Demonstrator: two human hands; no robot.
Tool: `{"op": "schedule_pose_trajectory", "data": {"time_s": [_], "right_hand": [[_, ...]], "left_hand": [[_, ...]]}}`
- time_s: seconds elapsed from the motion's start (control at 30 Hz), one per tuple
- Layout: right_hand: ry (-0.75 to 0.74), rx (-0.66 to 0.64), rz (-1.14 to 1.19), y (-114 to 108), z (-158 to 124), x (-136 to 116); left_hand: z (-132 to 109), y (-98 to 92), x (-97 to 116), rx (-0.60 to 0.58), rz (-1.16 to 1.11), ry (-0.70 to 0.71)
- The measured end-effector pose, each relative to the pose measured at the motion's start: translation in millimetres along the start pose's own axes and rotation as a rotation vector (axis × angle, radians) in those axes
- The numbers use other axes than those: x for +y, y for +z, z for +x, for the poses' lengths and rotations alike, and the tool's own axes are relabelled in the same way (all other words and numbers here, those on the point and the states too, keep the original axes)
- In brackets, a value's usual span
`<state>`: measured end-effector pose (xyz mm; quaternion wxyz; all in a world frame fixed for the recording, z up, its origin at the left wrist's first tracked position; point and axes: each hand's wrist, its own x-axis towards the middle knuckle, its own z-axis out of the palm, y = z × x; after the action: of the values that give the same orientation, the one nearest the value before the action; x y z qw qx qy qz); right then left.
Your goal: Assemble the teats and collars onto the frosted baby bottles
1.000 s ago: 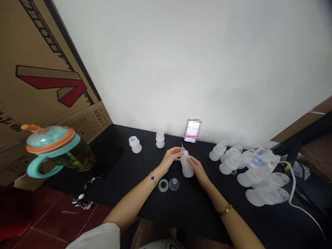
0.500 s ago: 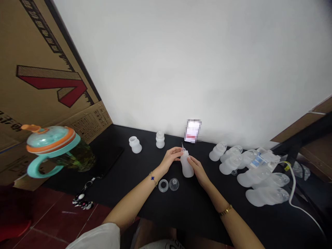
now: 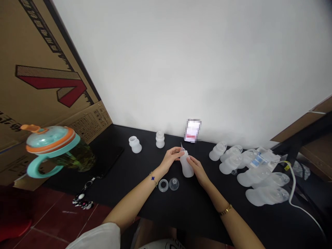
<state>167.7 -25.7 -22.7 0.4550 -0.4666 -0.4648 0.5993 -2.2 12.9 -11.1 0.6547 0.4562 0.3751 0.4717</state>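
Note:
A frosted white baby bottle stands tilted a little to the left over the black table, between both hands. My right hand is closed round its right side. At the bottle's neck, the fingers of my left hand pinch a clear, thin, pointed piece; its exact kind is too small to make out. Below on the table lie a translucent screw ring and a clear dome cap, side by side near my left wrist.
An open white bottle and a capped bottle stand at the back left. A lit phone leans on the wall. Several capped bottles lie at right beside a white cable. A large tea-filled cup stands left.
The pointed piece and the bottle's top have shifted very slightly left. Both hands keep their grip, and everything else stays in place.

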Motion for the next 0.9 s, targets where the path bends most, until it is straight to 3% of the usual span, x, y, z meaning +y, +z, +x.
{"op": "schedule_pose_trajectory", "data": {"time_s": [0.9], "right_hand": [[-0.010,-0.016,0.003,-1.0,1.1,1.5]], "left_hand": [[-1.5,2.8,2.8,0.011,-0.030,-0.015]]}}
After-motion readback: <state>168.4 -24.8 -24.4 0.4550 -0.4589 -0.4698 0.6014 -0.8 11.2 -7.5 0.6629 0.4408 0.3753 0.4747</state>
